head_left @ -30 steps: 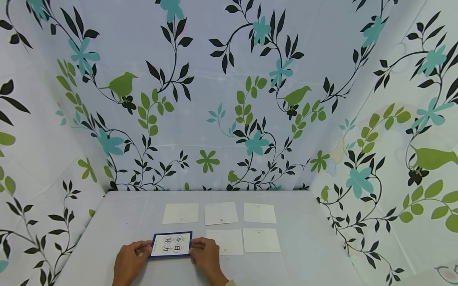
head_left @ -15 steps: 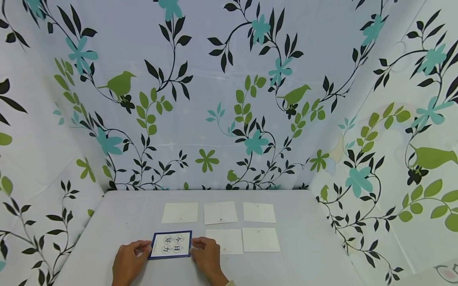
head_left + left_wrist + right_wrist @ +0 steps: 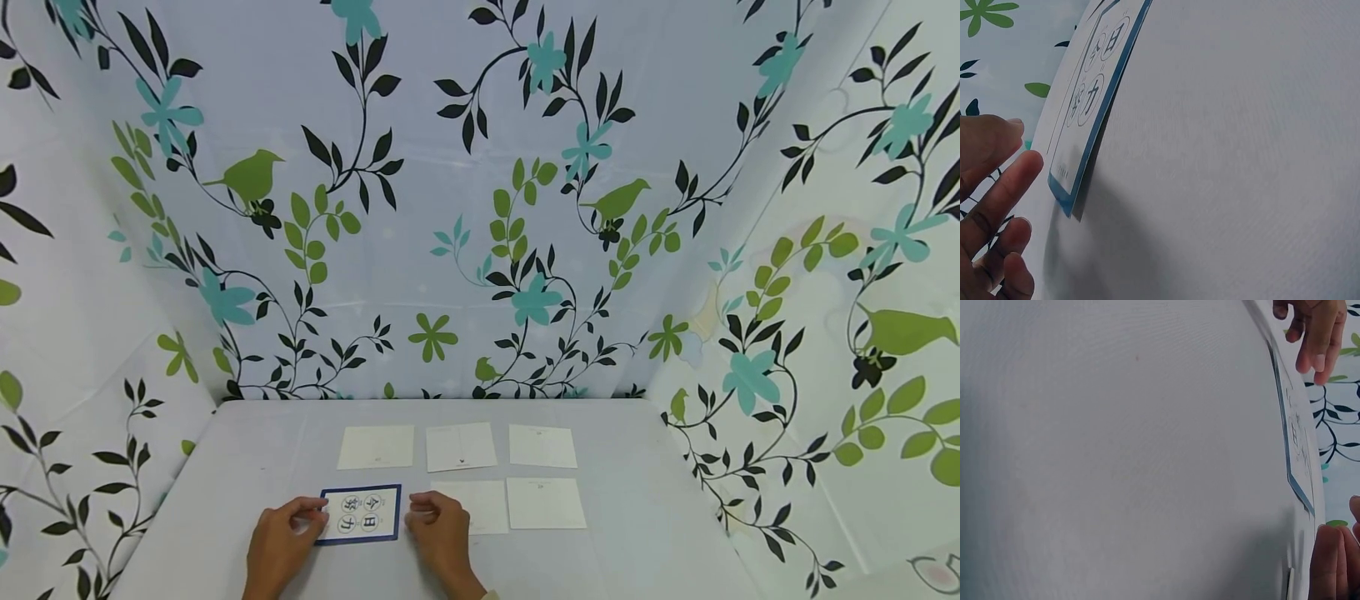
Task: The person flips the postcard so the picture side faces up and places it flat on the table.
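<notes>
A blue-bordered card (image 3: 360,514) with circled black characters lies on the white table, between the two hands. My left hand (image 3: 283,542) hovers at the card's left edge, its fingertips overlapping that edge in the head view. In the left wrist view, the thumb and fingers of the left hand (image 3: 997,194) are spread apart and hold nothing, off the card (image 3: 1088,103). My right hand (image 3: 441,537) is just right of the card, a small gap between them, with loosely bent fingers. The right wrist view shows the right fingers (image 3: 1335,559) beyond the card's near end (image 3: 1297,437).
Several blank-looking pale cards lie in two rows: a back-left card (image 3: 375,447), a back-middle card (image 3: 461,447), a back-right card (image 3: 542,447), a front card (image 3: 487,510) partly behind the right hand, and a front-right card (image 3: 546,503). A leaf-and-bird patterned curtain (image 3: 465,217) surrounds the table.
Both hands have let go of the blue-bordered card's edges. The right hand has drawn slightly right; the left has risen a little over the left edge. The card has stayed put.
</notes>
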{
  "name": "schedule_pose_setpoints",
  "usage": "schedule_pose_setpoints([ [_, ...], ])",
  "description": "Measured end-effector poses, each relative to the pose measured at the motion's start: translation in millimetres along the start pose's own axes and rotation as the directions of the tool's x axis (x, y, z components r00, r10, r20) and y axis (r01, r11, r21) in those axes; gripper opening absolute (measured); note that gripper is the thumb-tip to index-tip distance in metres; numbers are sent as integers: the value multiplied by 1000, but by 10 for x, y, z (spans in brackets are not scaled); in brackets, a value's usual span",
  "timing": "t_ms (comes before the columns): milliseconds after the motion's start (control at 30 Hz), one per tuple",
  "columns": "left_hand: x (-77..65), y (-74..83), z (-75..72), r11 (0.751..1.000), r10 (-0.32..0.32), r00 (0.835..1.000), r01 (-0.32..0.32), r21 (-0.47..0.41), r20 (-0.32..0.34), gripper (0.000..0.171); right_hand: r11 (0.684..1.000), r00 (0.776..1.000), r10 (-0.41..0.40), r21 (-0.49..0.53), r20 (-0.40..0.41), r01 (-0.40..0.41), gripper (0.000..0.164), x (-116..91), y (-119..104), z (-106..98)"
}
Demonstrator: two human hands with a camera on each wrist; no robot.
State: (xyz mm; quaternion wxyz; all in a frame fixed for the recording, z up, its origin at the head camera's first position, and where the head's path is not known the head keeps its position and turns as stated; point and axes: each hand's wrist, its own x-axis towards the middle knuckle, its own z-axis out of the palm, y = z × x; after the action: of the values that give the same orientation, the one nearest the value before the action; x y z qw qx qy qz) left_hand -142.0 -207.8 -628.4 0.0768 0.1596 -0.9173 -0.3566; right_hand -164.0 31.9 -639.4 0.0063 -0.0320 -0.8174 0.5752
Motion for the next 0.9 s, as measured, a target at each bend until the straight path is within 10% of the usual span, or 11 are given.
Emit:
schedule_pose_setpoints([
  [900,-84,373,481,990,112,993,-109,-89,27,25,994,988,-56,-100,-141,42,31,78,129,-528],
])
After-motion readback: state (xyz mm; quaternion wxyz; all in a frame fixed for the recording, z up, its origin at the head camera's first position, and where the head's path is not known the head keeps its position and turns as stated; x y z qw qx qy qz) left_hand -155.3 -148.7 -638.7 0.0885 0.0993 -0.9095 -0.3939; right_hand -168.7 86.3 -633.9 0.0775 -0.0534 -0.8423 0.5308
